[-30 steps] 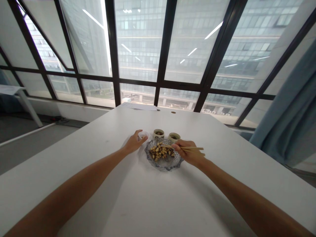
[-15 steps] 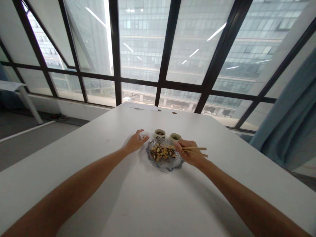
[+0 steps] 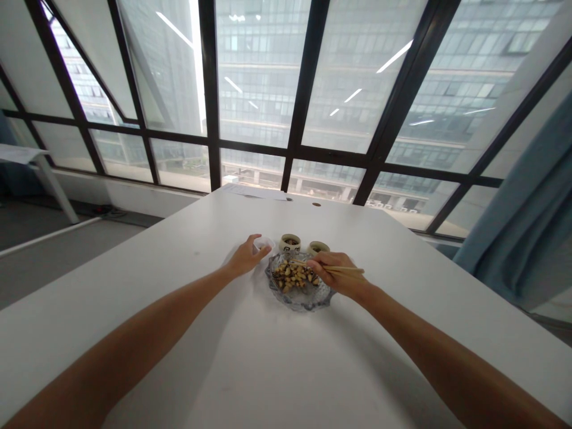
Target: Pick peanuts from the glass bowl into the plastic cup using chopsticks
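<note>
Pinched in my right hand is a pair of wooden chopsticks, their tips over the far left part of a clear glass dish. Small yellowish and dark pieces lie heaped in that dish; I cannot tell if the tips grip one. My left hand is closed round the near side of a small clear bowl, left of the dish. Just behind the dish stand a cream cup with dark marks and dark contents and a second cream cup, partly behind my right hand.
All of this rests on a white table. Toward its far edge are white paper and a small brown round thing. Windows rise beyond the table, and a blue curtain hangs at the right.
My right hand has shifted slightly left over the dish, and the back ends of the chopsticks have drawn together. My left hand keeps its place at the small bowl.
</note>
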`<move>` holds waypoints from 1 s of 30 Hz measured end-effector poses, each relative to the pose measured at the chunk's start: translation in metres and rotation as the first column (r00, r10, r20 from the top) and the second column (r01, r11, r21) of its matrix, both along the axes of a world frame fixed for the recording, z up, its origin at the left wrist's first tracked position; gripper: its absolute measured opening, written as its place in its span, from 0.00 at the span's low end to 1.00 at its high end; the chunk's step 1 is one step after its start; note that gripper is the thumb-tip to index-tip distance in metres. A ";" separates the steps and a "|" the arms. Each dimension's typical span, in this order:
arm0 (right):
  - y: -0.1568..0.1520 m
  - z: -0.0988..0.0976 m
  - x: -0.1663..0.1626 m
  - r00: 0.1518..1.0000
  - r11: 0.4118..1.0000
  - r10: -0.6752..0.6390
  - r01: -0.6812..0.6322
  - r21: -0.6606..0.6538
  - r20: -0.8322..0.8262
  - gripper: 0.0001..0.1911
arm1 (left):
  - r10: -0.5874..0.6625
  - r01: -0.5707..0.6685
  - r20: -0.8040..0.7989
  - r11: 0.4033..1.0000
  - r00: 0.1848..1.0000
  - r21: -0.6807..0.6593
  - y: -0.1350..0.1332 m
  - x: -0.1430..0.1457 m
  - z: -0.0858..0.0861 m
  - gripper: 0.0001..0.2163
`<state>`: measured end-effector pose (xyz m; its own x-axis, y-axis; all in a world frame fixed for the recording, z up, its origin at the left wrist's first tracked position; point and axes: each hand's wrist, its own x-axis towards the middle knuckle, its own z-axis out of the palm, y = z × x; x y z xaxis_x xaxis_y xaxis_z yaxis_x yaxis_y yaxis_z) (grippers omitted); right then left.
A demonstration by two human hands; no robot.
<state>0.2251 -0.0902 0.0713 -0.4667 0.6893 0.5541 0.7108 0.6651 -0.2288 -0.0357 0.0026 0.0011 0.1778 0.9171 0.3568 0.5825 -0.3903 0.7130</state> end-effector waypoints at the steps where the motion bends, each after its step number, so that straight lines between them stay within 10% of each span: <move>1: 0.000 -0.001 -0.001 1.000 1.000 -0.005 0.005 0.000 -0.005 0.24 | -0.001 0.001 0.000 1.000 1.000 0.002 0.001 0.000 -0.001 0.31; 30: -0.007 -0.022 0.004 0.956 0.992 -0.120 0.102 -0.077 -0.268 0.22 | 0.004 -0.004 0.002 1.000 1.000 -0.005 -0.001 0.000 -0.001 0.31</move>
